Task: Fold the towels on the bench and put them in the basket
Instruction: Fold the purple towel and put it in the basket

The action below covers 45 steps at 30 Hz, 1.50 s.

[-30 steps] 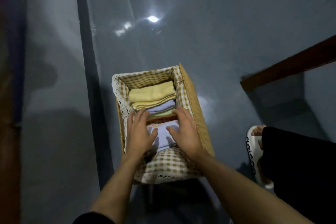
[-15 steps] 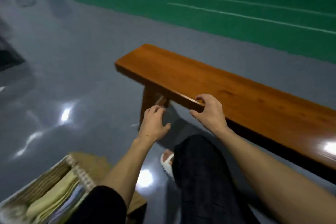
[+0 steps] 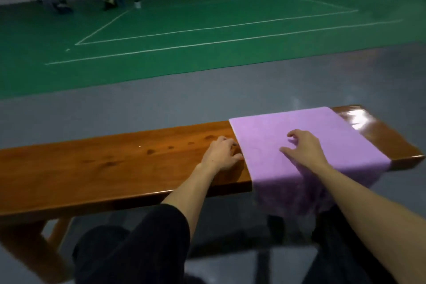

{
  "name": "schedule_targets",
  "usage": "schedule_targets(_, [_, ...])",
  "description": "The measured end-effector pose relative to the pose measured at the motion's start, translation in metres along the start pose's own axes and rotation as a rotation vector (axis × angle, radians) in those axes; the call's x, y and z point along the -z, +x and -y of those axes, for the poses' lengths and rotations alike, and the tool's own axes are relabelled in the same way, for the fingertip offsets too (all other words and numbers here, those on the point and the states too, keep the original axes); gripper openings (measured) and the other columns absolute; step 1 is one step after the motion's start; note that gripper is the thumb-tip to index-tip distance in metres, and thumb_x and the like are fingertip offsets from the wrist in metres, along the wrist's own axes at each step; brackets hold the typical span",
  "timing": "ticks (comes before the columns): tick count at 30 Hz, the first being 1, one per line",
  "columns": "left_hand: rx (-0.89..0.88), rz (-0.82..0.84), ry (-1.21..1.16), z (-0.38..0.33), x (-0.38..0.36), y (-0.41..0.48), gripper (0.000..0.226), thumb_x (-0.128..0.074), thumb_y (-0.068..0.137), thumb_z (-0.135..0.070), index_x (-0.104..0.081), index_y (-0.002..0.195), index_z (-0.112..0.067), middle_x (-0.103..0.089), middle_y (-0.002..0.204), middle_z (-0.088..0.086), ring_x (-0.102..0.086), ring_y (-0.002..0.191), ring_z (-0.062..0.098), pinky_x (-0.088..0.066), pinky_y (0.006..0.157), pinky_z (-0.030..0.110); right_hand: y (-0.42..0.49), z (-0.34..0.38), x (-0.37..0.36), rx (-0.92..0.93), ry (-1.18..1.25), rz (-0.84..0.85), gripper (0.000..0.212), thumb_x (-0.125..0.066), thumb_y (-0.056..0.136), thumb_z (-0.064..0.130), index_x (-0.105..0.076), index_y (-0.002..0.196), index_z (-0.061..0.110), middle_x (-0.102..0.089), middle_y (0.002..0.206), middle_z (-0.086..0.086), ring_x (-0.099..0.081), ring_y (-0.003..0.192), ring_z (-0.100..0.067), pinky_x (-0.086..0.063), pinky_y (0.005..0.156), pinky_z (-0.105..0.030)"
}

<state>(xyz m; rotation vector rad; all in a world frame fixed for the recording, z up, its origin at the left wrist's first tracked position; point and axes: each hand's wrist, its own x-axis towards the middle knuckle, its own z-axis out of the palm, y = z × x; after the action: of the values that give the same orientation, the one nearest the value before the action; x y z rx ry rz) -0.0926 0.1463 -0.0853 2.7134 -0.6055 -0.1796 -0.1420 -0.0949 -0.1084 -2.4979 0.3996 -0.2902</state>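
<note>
A purple towel (image 3: pixel 322 145) lies spread flat across the right part of the wooden bench (image 3: pixel 103 163), its near edge hanging over the front. My left hand (image 3: pixel 222 153) rests on the bare wood right at the towel's left edge, fingers loosely curled and holding nothing. My right hand (image 3: pixel 302 147) hovers over the middle of the towel with fingers spread and bent, gripping nothing. The basket is out of view.
My knees in dark trousers (image 3: pixel 138 244) sit just in front of the bench. Grey floor (image 3: pixel 115 108) runs behind it, then a green court (image 3: pixel 184 30) with white lines. Distant gear stands along the far wall.
The view swung from the basket on the floor up to the bench. Both hands left the folded towels in the basket and moved right along the bench to the purple towel.
</note>
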Motion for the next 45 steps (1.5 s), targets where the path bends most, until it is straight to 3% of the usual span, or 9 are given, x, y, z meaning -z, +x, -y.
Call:
schedule_targets(8, [0.044,-0.001,0.029,-0.033,-0.013,0.041,0.031,-0.063,0.088,-0.026,-0.062,0.117,-0.016,-0.059,0.113,0.011,-0.051,0.111,0.028,-0.037,0.091,0.029,0.037,-0.085,0.05,-0.077,-0.045,-0.089,0.043,-0.083,0.071,0.024,-0.067,0.106,0.004,-0.07,0.104,-0.019,-0.061,0.104,-0.035,-0.044,0.096,-0.041])
schedule_targets(14, [0.13,-0.066,-0.049,-0.041,-0.017,0.049,0.022,-0.059,0.09,-0.016,-0.068,0.11,-0.011,-0.069,0.104,0.008,-0.061,0.095,0.025,-0.039,0.072,0.021,0.055,-0.139,0.074,-0.188,-0.201,-0.096,0.04,-0.073,0.077,0.05,-0.071,0.104,0.02,-0.06,0.121,-0.012,-0.054,0.111,-0.037,-0.045,0.098,-0.044])
schedule_targets(16, [0.161,-0.066,-0.05,-0.043,-0.017,0.051,0.02,-0.062,0.09,-0.016,-0.069,0.107,-0.012,-0.07,0.1,0.007,-0.06,0.087,0.021,-0.042,0.07,0.022,0.06,-0.146,0.075,-0.212,-0.187,-0.113,0.026,-0.069,0.082,0.044,-0.071,0.1,0.025,-0.06,0.123,-0.01,-0.054,0.111,-0.037,-0.044,0.097,-0.044])
schedule_targets(19, [0.181,-0.053,-0.039,-0.045,-0.016,0.054,0.017,-0.064,0.089,-0.016,-0.069,0.105,-0.011,-0.071,0.095,0.006,-0.058,0.078,0.017,-0.041,0.065,0.021,0.069,-0.152,0.08,-0.2,-0.133,-0.132,0.006,-0.067,0.085,0.025,-0.072,0.086,0.023,-0.071,0.1,-0.012,-0.062,0.092,-0.036,-0.053,0.083,-0.04])
schedule_targets(24, [0.181,-0.052,-0.009,-0.048,-0.014,0.053,0.017,-0.06,0.093,-0.017,-0.068,0.107,-0.011,-0.067,0.094,0.003,-0.055,0.073,0.012,-0.038,0.047,0.014,0.074,-0.154,0.085,-0.253,-0.061,-0.173,0.02,-0.069,0.085,0.013,-0.064,0.07,0.026,-0.071,0.086,-0.011,-0.063,0.079,-0.03,-0.054,0.075,-0.035])
schedule_targets(29, [0.162,-0.136,-0.055,-0.049,-0.002,0.051,0.014,-0.063,0.091,-0.016,-0.07,0.102,-0.011,-0.065,0.084,0.001,-0.058,0.074,0.014,-0.047,0.06,0.023,0.075,-0.146,0.095,-0.179,0.034,-0.2,0.028,-0.069,0.079,0.0,-0.063,0.068,0.024,-0.068,0.078,-0.008,-0.06,0.075,-0.026,-0.043,0.07,-0.028])
schedule_targets(35, [0.231,-0.148,-0.25,-0.052,0.003,0.05,0.014,-0.065,0.087,-0.009,-0.069,0.1,-0.012,-0.061,0.076,-0.002,-0.052,0.06,0.007,-0.035,0.044,0.012,0.08,-0.142,0.116,-0.133,0.066,-0.103,0.025,-0.075,0.07,-0.001,-0.063,0.07,0.021,-0.066,0.078,-0.004,-0.06,0.074,-0.022,-0.042,0.071,-0.027])
schedule_targets(41, [0.45,0.118,-0.857,-0.062,0.002,0.043,0.034,-0.062,0.085,0.008,-0.059,0.115,-0.009,-0.057,0.092,0.006,-0.054,0.077,0.017,-0.051,0.074,0.037,0.081,-0.146,0.126,-0.131,0.158,0.157,0.025,-0.078,0.073,0.001,-0.062,0.084,0.016,-0.052,0.073,-0.008,-0.044,0.063,-0.022,-0.035,0.055,-0.028])
schedule_targets(45, [0.4,0.148,-0.949,-0.057,0.003,0.043,0.046,-0.059,0.082,0.017,-0.063,0.119,-0.01,-0.056,0.101,0.008,-0.057,0.086,0.023,-0.052,0.077,0.038,0.082,-0.146,0.122,-0.226,0.376,0.067,0.016,-0.077,0.076,0.001,-0.07,0.078,0.015,-0.05,0.07,-0.004,-0.044,0.062,-0.016,-0.036,0.054,-0.026])
